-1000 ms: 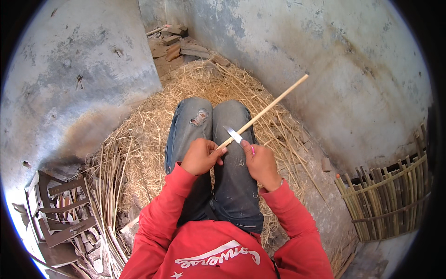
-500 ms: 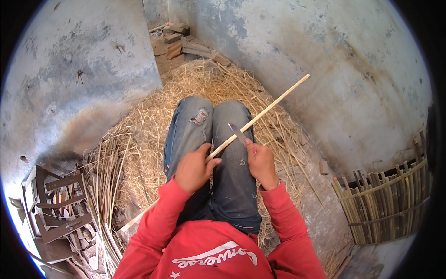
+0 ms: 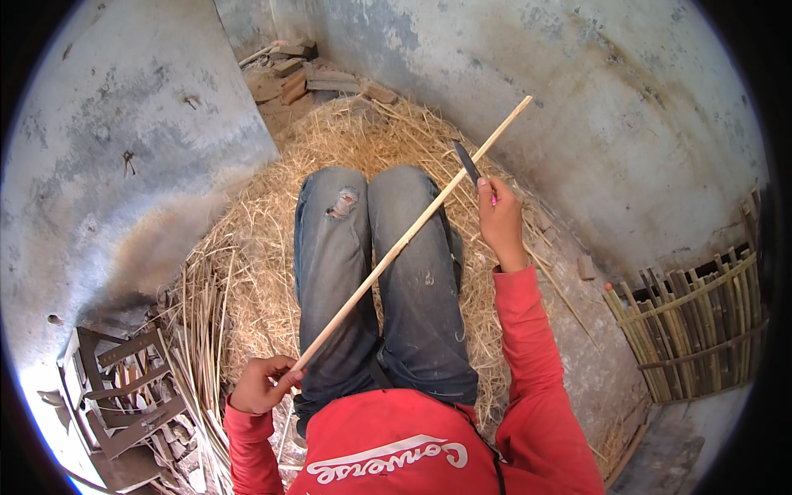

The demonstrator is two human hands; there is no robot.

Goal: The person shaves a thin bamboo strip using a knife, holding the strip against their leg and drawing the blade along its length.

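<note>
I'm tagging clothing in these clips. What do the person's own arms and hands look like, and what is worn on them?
Both arms wear long red sleeves ending at the wrists: the left sleeve and the right sleeve. The left hand and right hand are bare, with no gloves. No watch or ring shows.

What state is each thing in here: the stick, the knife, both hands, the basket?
Bamboo stick: held slanted across the lap, far end raised.
Knife: blade up, beside the stick.
Left hand: closed on the stick's near end.
Right hand: closed on the knife handle.
Bamboo basket: upright, unfinished.
</note>
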